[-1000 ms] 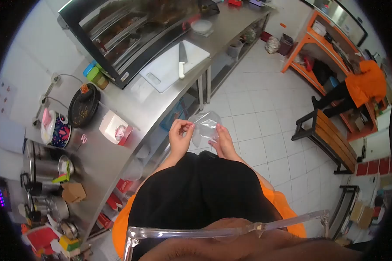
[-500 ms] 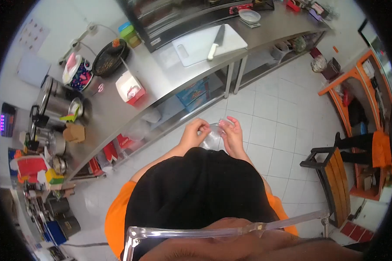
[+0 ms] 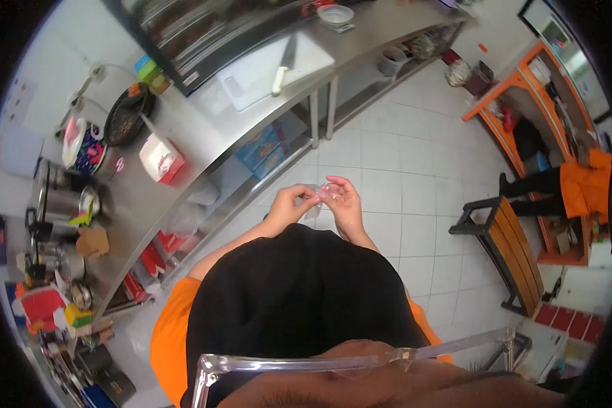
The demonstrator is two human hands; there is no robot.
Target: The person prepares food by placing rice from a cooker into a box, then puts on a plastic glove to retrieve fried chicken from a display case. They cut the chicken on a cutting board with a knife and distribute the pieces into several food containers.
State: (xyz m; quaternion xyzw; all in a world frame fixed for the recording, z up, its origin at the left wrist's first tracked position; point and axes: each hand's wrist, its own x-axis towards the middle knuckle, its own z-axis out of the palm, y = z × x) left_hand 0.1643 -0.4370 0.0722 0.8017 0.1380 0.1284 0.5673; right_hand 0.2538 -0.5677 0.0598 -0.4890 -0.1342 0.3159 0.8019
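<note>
- The white cutting board point(image 3: 258, 75) lies on the steel table point(image 3: 204, 129), and every place here is told from it.
- A clear plastic film point(image 3: 313, 208) is on the wearer's side of the cutting board, past the table's edge and above the tiled floor point(image 3: 381, 146), held between the two hands.
- The left hand point(image 3: 292, 207), also on the wearer's side of the cutting board, has its thumb and forefinger pinched together on the film.
- The right hand point(image 3: 345, 204), just beside the left, has film against its upper fingers; these are curved and partly spread, and whether they grip cannot be told.
- A knife point(image 3: 285, 64) rests flat on the cutting board, its white handle toward the wearer.
- Behind the cutting board stands a glass-fronted case point(image 3: 190, 34); a pale bowl point(image 3: 335, 15) sits beyond the board to the right.
- Left of the cutting board are a lidded jar point(image 3: 159, 83), a dark pan point(image 3: 126, 115) and an open red-and-white box point(image 3: 164, 163); farther left, a large steel pot point(image 3: 58, 183).
- Well to the right of the cutting board, a person in an orange top point(image 3: 585, 187) stands near a wooden bench point(image 3: 513, 251) and an orange shelf unit point(image 3: 498, 102).
</note>
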